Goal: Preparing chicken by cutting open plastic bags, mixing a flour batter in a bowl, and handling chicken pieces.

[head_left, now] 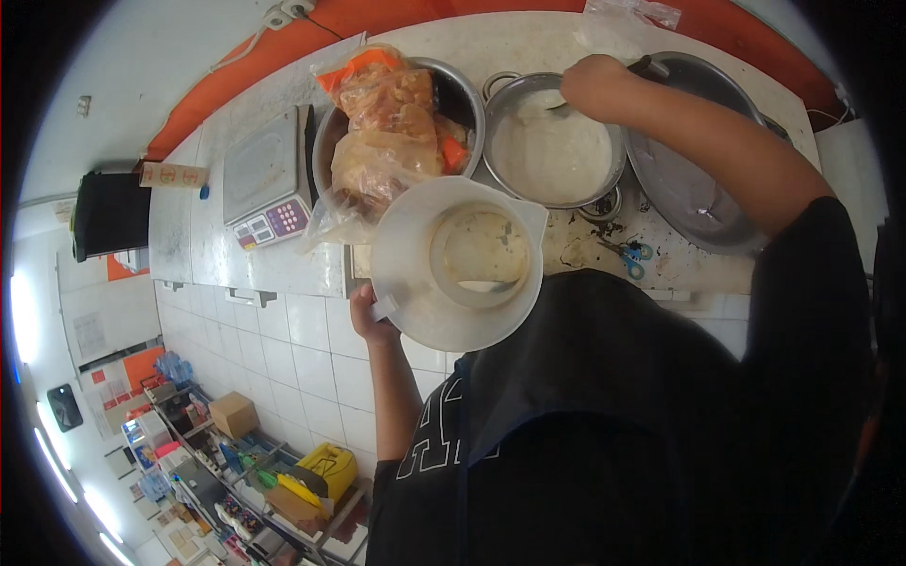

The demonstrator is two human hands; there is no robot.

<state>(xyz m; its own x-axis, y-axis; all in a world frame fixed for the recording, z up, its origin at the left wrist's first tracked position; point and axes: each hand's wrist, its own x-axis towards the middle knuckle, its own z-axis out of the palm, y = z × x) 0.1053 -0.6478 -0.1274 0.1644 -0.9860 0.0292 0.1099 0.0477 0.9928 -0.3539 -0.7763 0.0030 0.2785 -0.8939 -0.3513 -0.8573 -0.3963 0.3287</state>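
Note:
My left hand (367,313) is closed around the handle of a large translucent plastic pitcher (401,250). The pitcher is tilted so that I look into its mouth; a little pale residue lies at the bottom. Over the far rim of a metal pot (502,170), my right hand (596,87) grips a spoon (557,108) with a dark handle. The spoon's head dips into the thick white mixture (557,151) in the pot; part of the spoon is hidden by my fingers.
Left of the pot, a metal bowl (324,156) holds bagged orange-brown food (392,123). Farther left stands a digital scale (269,179). A wide metal basin (689,179) sits under my right forearm. Blue-handled scissors (634,257) lie by the counter's near edge. A plastic bag (618,28) rests behind.

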